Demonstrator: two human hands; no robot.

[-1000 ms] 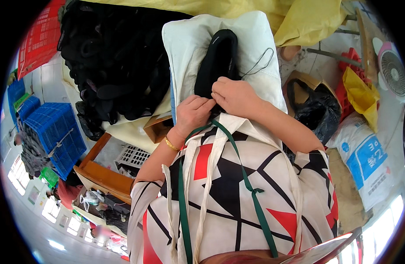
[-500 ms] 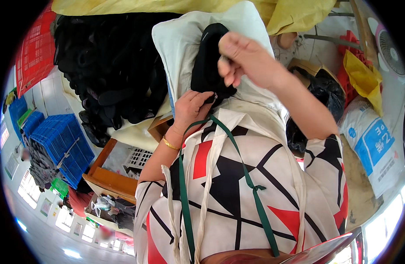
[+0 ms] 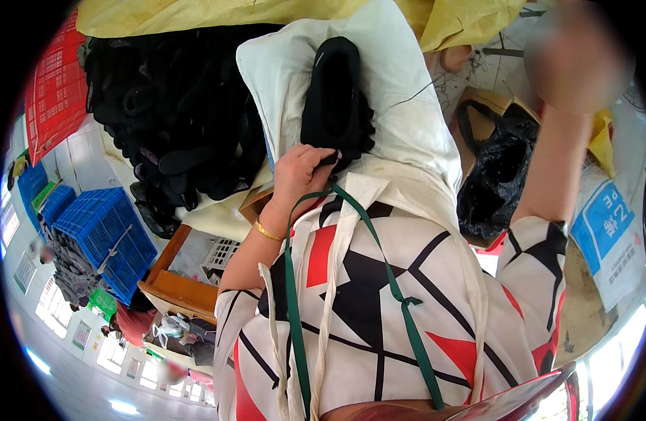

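A black cloth shoe lies on a white cloth pad in front of my body, its opening facing up and its toe pointing away. My left hand is closed in a pinch on the shoe's near end, where a small pinkish patch shows by the fingertips. My right hand is raised far out to the upper right, away from the shoe. It is blurred, so its fingers and anything in them cannot be made out. A thin dark thread runs over the right part of the pad.
A big heap of black shoes lies to the left of the pad. Right of it are a black plastic bag in a cardboard box and a white-and-blue sack. Blue crates and a wooden drawer stand at the lower left.
My right hand has swung from above the shoe out to the upper right, uncovering the shoe. My left hand keeps its pinch at the shoe's near end.
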